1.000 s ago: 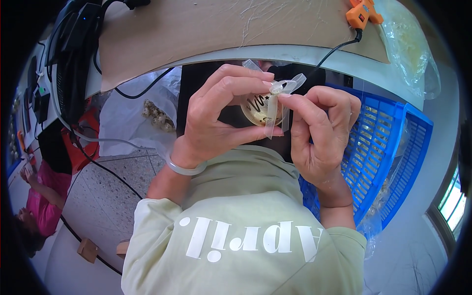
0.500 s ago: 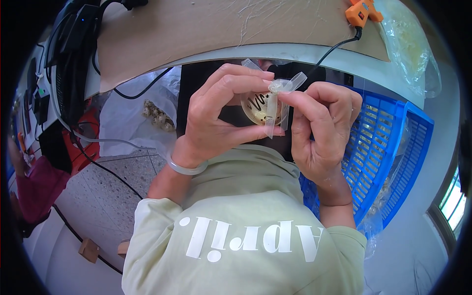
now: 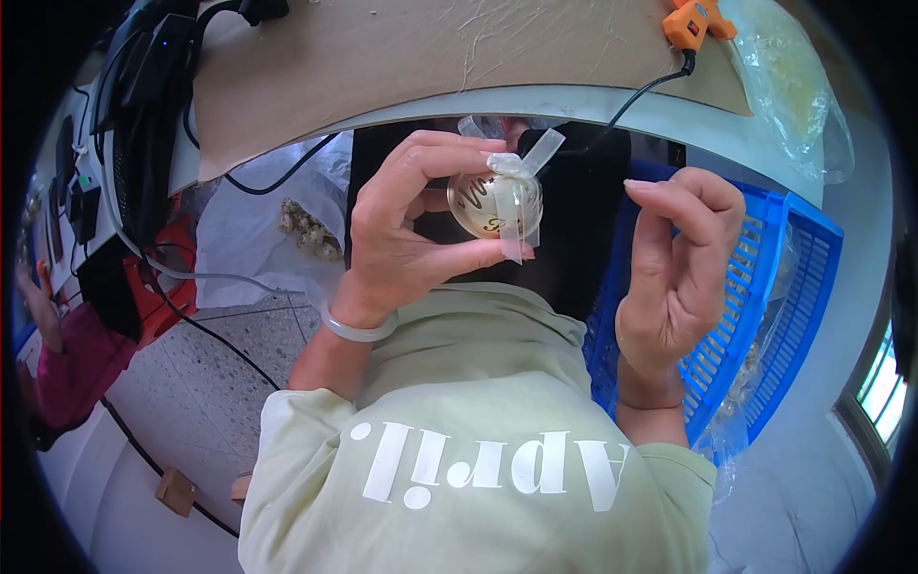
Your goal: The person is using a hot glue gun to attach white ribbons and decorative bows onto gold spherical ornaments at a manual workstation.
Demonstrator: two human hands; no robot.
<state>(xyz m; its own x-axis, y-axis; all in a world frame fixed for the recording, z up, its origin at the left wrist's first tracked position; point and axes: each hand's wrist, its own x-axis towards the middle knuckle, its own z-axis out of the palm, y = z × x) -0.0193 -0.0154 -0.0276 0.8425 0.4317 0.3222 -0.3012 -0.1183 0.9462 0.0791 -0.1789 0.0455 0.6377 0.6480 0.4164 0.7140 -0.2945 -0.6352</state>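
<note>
I see my left hand (image 3: pixel 406 225) raised in front of me, its fingers (image 3: pixel 435 153) clamped on a small clear ball (image 3: pixel 488 203) with a pale filling: thumb under it, the other fingers curled over its top and left side. A sheer white ribbon (image 3: pixel 516 177) is tied round the ball, its bow sitting just above the fingertips and 1 tail hanging down past the thumb.

My right hand (image 3: pixel 674 268) is off the ball, just to the right of it. Its fingers are bent and loosely together, holding nothing, the fingertips pointing toward the ribbon's bow with a gap between.

Behind and to the right of the right fingers stands a blue slatted plastic basket (image 3: pixel 765 277). Above both hands runs the edge of the desk (image 3: pixel 574 100), with a sheet of brown cardboard (image 3: pixel 402 57) on it and an orange glue gun (image 3: pixel 690 21) at the far right, its black cable (image 3: pixel 636 100) trailing down toward the ball. Far to the left of the left fingers another person's pink sleeve (image 3: pixel 67 368) shows near the floor.
</note>
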